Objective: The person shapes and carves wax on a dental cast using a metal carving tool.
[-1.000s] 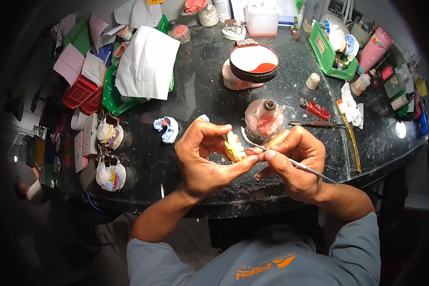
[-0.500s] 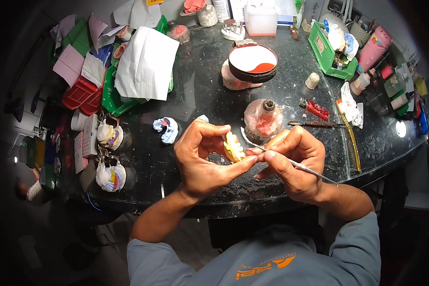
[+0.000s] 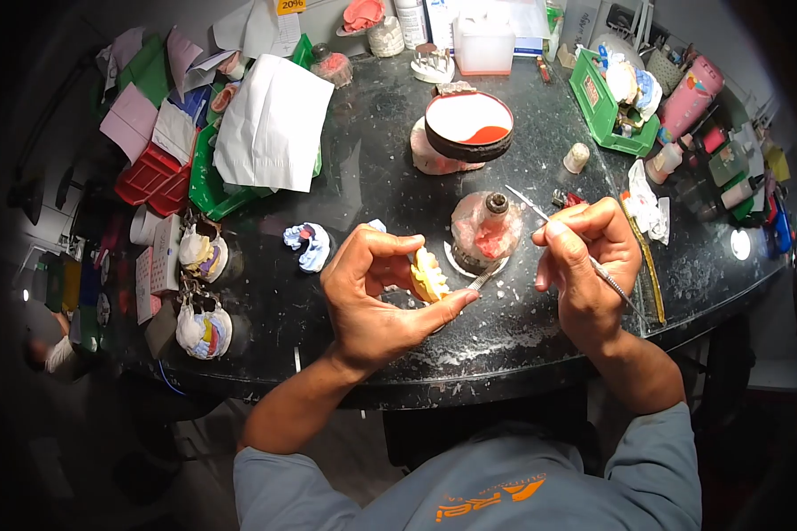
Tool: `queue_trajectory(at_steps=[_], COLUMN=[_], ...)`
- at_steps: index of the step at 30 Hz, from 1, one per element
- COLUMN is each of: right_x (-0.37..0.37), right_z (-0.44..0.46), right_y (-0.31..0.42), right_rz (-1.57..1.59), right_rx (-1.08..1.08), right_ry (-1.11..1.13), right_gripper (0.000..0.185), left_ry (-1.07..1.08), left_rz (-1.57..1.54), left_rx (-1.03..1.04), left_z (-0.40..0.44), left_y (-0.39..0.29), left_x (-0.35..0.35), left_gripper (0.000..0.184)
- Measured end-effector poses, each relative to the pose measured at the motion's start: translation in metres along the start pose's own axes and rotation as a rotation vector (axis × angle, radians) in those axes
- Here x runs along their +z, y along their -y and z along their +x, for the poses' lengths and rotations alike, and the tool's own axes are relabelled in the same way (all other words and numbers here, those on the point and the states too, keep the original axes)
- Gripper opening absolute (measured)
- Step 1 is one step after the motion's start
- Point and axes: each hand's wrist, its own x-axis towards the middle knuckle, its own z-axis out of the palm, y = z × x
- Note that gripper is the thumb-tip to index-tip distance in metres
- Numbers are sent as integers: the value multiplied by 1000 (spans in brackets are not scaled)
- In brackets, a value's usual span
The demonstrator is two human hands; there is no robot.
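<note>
My left hand (image 3: 367, 288) is closed around a yellow dental cast (image 3: 430, 273), gripped between thumb and fingers with its row of teeth facing right. A small ridged grey piece (image 3: 481, 280) shows at the left thumb tip; I cannot make out what it is. In my right hand (image 3: 591, 265) is a slim metal dental carver (image 3: 526, 203), held like a pen. Its flat tip points up and left, apart from the cast. Between and beyond the hands stands a wax-smeared spirit burner (image 3: 485, 221).
A round dish of white and red wax (image 3: 469, 119) stands behind the burner. Articulated models (image 3: 205, 332) and a blue-white cast (image 3: 308, 246) are at left. Green bins (image 3: 607, 106) hold models and papers. A yellow stick (image 3: 648, 274) lies right of my right hand.
My right hand has moved right and up, away from the cast, and the carver's tip has swung upward. My left hand keeps hold of the cast, almost unmoved.
</note>
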Motion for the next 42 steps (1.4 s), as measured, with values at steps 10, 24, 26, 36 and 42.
queue_trajectory(at_steps=[10,24,26,36,42], right_x=[-16,-60,-21,2,6], right_z=[14,97,90,104,102], right_y=[4,-11,9,19,18], right_rz=[-315,-532,-477,-642,-658], right_rx=[56,-127,-111,-211,-130], right_ry=[-94,-81,-74,20,45], right_gripper=[15,13,12,19,17], left_ry=[-41,-55,-5,61,79], left_rz=[-33,-326,-316,-255,-255], left_rx=[-137,-55,-158,-278,-286], left_z=[9,14,15,16,16], left_y=[6,37,25,14,14], left_x=[-11,-9,-14,-20,-20], left_gripper=[59,54,52,52,51])
